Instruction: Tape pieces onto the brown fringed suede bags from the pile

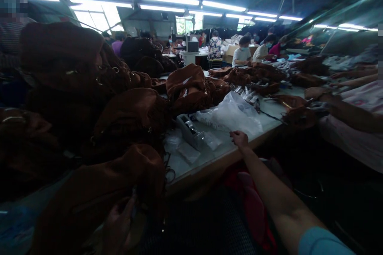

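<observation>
In the dim lower part of the head view, my left hand is closed at the near edge of a brown bag. Something small and pale shows by its fingertips, too dark to name. My right hand is stretched out over the table edge, its fingers pinched together; I cannot make out anything between them. Just beyond it lies a clear plastic bag with white contents. Left of that hand stands a tape dispenser, with small clear packets beside it.
More brown bags are heaped on the left and along the white table. At the right, a co-worker's arm reaches over a brown piece. Several people sit farther back under tube lights. A red item is below the table edge.
</observation>
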The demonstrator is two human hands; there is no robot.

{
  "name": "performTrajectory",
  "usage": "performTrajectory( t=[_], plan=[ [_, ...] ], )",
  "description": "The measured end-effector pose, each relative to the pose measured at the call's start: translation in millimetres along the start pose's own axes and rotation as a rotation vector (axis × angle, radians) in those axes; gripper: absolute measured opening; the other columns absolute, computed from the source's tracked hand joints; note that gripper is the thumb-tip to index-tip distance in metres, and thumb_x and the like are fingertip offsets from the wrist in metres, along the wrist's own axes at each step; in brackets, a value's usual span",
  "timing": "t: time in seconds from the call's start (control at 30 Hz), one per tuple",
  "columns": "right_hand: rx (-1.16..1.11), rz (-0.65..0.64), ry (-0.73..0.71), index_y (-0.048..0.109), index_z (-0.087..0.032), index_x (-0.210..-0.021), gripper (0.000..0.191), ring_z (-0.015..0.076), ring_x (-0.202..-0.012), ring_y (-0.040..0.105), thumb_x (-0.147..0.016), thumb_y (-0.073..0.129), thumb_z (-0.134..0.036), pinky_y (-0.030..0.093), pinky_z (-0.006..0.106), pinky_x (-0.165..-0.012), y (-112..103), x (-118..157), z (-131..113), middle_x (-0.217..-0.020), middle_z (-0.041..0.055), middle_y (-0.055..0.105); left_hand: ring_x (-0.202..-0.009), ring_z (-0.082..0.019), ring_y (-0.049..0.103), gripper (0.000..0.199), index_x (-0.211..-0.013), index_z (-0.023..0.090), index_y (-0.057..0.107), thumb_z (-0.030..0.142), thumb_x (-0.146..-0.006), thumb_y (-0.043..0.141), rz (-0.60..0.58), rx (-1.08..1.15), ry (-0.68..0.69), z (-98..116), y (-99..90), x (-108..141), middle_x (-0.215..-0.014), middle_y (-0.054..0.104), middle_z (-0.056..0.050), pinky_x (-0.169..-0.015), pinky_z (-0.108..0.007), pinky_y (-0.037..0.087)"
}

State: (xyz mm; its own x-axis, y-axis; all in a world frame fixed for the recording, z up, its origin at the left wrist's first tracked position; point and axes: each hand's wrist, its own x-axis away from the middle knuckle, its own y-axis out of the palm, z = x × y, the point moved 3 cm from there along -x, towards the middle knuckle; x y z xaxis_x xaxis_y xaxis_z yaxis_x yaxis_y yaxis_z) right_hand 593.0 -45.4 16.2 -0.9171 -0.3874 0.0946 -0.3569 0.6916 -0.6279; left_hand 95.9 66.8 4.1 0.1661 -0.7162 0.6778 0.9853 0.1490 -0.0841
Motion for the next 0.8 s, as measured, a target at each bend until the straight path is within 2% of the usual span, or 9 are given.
performTrajectory(
  t=[0.13,0.23,0.33,0.57,0.7,0.8],
  plan=[
    [-0.140,-0.030,0.030,0.055,-0.016,-0.069,0.026,0.0131,-0.048,0.059,-0.071,0.061,-0.041,0.039,0.021,-0.036,4.8,3.1,1.8,-0.072,0.0088,0.067,-0.060,-0.014,0.056,0.039,-0.075,0.018,0.058,0.030,-0.042,0.075,0.012,-0.024,0.023,-1.4,-2.1,-2.4,-0.064,0.060,0.001,-0.053,-0.025,0.043],
    [-0.209,-0.050,0.022,0.053,-0.017,-0.069,0.025,0.0153,-0.055,0.063,-0.072,0.063,-0.039,0.048,0.023,-0.045,6.9,6.3,2.8,-0.068,0.0083,0.066,-0.062,-0.015,0.056,0.043,-0.073,0.018,0.057,0.033,-0.036,0.076,-0.011,-0.015,0.034,0.4,-0.2,-0.8,-0.063,0.060,0.000,-0.053,-0.026,0.042],
    [-0.223,-0.043,-0.026,0.054,-0.017,-0.070,0.027,0.0171,-0.061,0.065,-0.071,0.064,-0.042,0.052,0.026,-0.053,5.9,10.0,2.8,-0.067,0.0075,0.066,-0.064,-0.015,0.055,0.047,-0.072,0.019,0.057,0.033,-0.031,0.076,-0.011,-0.009,0.047,2.1,1.2,0.5,-0.064,0.060,0.001,-0.055,-0.026,0.042],
    [-0.015,0.162,-0.214,0.061,-0.015,-0.071,0.031,0.0245,-0.079,0.061,-0.067,0.062,-0.046,0.046,0.035,-0.073,-0.3,3.4,-2.4,-0.080,0.0115,0.067,-0.064,-0.016,0.054,0.049,-0.069,0.017,0.057,0.037,-0.027,0.074,-0.002,-0.047,0.085,4.1,-0.4,2.2,-0.062,0.058,0.001,-0.056,-0.027,0.041],
    [0.071,0.208,-0.293,0.063,-0.014,-0.070,0.037,0.0232,-0.071,0.059,-0.071,0.054,-0.050,0.044,0.034,-0.070,6.8,-3.2,-3.9,-0.072,0.0113,0.065,-0.063,-0.016,0.054,0.050,-0.073,0.017,0.057,0.039,-0.032,0.075,-0.016,-0.091,0.111,-0.7,-2.8,-4.1,-0.065,0.058,0.001,-0.058,-0.028,0.041],
    [0.118,0.225,-0.355,0.064,-0.013,-0.072,0.041,0.0236,-0.075,0.058,-0.074,0.051,-0.051,0.043,0.034,-0.072,10.9,-0.4,-2.0,-0.078,0.0132,0.065,-0.062,-0.016,0.054,0.053,-0.075,0.017,0.056,0.041,-0.032,0.075,-0.017,-0.082,0.094,-3.8,-3.2,-7.4,-0.067,0.059,0.000,-0.057,-0.029,0.041]
  ],
)
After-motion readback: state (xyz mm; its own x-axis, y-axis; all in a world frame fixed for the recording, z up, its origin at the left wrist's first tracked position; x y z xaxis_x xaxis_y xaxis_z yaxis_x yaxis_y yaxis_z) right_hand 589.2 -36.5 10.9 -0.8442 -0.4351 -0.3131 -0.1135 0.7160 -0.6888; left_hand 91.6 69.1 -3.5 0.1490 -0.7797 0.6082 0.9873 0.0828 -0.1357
